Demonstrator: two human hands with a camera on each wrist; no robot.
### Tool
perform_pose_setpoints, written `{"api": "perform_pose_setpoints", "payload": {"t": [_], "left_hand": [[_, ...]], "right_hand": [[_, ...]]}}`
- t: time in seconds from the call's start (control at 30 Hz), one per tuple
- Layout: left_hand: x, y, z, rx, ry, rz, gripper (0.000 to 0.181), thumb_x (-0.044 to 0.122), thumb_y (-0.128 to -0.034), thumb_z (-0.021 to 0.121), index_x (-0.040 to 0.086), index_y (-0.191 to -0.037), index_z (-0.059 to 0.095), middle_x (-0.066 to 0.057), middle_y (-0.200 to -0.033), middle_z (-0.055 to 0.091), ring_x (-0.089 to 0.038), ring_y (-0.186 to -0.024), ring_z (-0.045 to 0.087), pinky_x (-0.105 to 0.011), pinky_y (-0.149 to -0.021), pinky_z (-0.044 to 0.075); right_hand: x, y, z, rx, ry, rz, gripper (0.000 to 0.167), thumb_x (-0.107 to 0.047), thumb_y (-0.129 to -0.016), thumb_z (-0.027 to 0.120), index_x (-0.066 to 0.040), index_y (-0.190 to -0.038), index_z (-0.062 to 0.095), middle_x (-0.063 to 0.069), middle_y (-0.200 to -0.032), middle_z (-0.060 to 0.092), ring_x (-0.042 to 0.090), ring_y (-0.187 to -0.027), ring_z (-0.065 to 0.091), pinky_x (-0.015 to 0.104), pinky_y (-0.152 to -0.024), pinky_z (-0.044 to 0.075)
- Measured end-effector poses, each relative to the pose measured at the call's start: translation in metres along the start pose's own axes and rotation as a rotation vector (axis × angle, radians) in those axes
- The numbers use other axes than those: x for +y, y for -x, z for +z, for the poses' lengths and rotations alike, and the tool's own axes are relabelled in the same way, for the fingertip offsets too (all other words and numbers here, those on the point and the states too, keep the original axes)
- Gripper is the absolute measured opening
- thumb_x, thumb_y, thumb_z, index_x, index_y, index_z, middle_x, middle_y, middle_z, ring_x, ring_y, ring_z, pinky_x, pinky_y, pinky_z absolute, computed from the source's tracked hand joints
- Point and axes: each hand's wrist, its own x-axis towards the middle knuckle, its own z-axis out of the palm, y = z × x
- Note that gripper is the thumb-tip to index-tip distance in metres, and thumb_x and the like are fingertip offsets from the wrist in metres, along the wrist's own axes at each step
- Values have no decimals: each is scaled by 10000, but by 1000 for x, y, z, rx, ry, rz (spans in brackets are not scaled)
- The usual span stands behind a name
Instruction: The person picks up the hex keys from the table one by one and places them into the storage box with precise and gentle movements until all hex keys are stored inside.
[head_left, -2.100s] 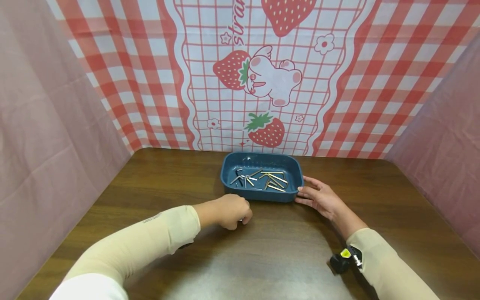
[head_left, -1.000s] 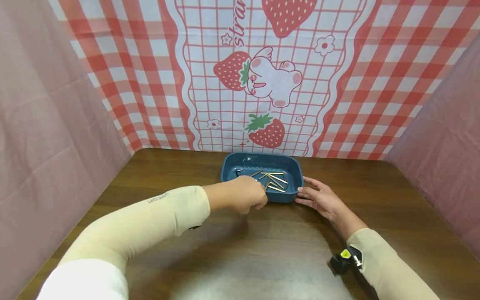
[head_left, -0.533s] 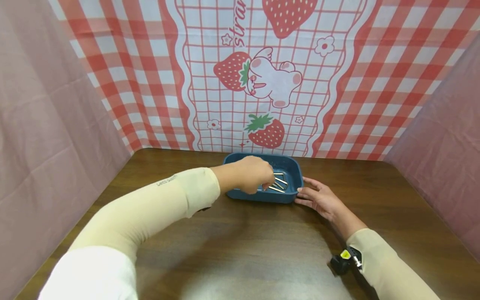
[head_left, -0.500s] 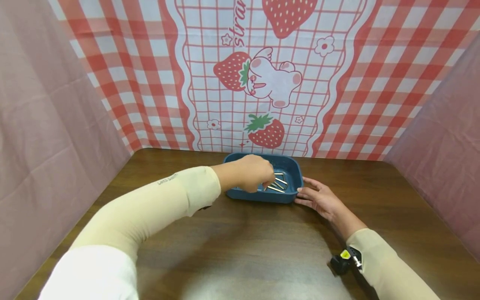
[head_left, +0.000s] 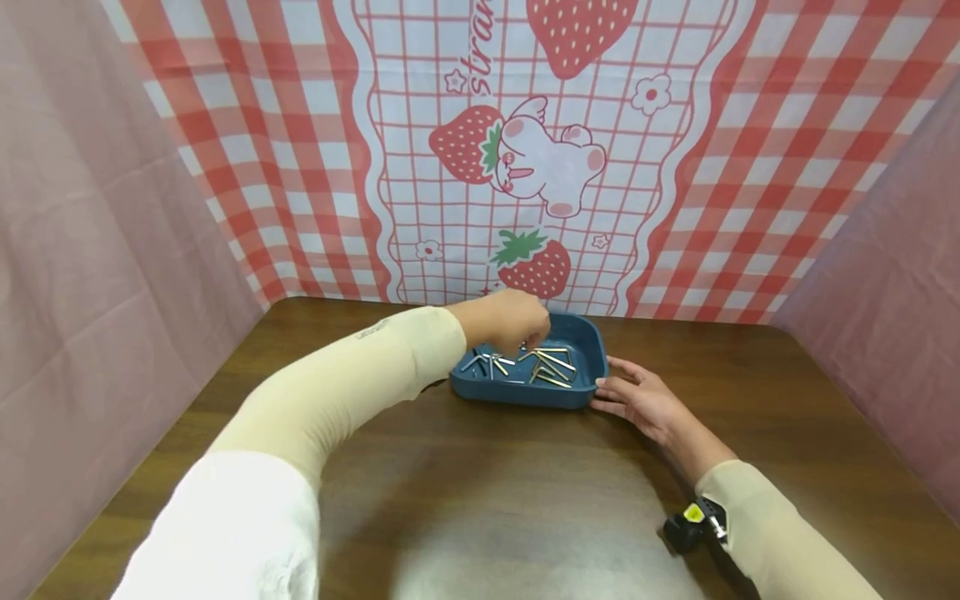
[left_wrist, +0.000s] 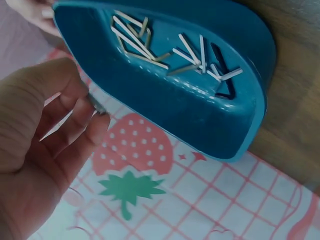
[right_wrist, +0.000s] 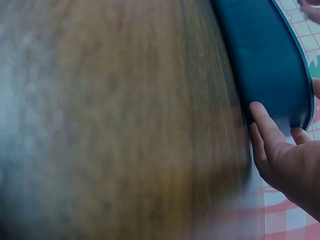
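My left hand point(head_left: 513, 321) hovers over the far left part of a blue plastic bin point(head_left: 525, 397). In the left wrist view, its thumb and fingers pinch a small silvery metal piece point(left_wrist: 97, 104), mostly covered by the fingertips; its kind cannot be made out. Several L-shaped hex keys point(left_wrist: 132, 37), gold, silver and black, lie loose on the bin floor. At the bin's right near corner, my right hand point(head_left: 647, 406) touches the outer wall and rim with loosely extended fingers. The right wrist view shows those fingertips point(right_wrist: 256, 107) against the wall.
The bin stands on a brown wooden table point(head_left: 480, 500), near its back edge. Behind hangs a red-and-white strawberry cloth point(head_left: 540, 158). Pink cloths point(head_left: 892, 275) flank the table. A black camera point(head_left: 682, 529) sits on the right wrist.
My left hand has risen from the table in front of the bin, holding the small metal piece, and moved up and right over the bin towards its far side. The right hand has stayed put.
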Motion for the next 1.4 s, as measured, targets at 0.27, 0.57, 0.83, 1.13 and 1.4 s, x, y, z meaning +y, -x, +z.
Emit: {"api": "perform_pose_setpoints", "payload": {"t": [0.27, 0.57, 0.83, 1.13, 1.4], "left_hand": [[-30, -15, 15, -81, 336, -146, 152, -7, -736, 648, 129, -784, 694, 8, -778, 655, -104, -561, 533, -235, -524, 469], [-52, -19, 24, -180, 439, -345, 141, 46, -798, 587, 117, -722, 683, 26, -575, 516, -90, -501, 425, -231, -487, 363], [-57, -18, 37, -76, 602, -435, 94, 47, -825, 636, 83, -808, 721, -3, -657, 587, -121, -551, 481, -249, -525, 434], [-62, -18, 59, -21, 778, -550, 63, 45, -822, 692, 98, -844, 717, -19, -801, 657, -139, -671, 567, -277, -623, 505], [-58, -24, 69, -67, 776, -582, 95, 61, -841, 649, 95, -806, 730, -13, -686, 610, -145, -631, 523, -280, -571, 474]], "right_hand": [[1, 1, -1, -10, -16, -2, 705, -14, -963, 553, 58, -1519, 127, 124, -1127, 619, 202, -975, 650, 434, -909, 517], [1, 0, -2, -12, -8, -5, 706, -28, -962, 565, 58, -1518, 137, 121, -1128, 625, 202, -973, 650, 431, -905, 520], [0, 0, -2, -15, -5, -2, 710, -28, -961, 564, 56, -1520, 134, 123, -1138, 623, 205, -986, 645, 426, -905, 520], [1, -1, -1, -20, -21, -12, 705, -3, -952, 556, 66, -1514, 135, 123, -1121, 628, 223, -1004, 640, 430, -906, 519], [0, -1, -1, -16, -22, -1, 706, -5, -953, 559, 59, -1516, 138, 114, -1111, 635, 219, -1000, 641, 436, -913, 515]]}}
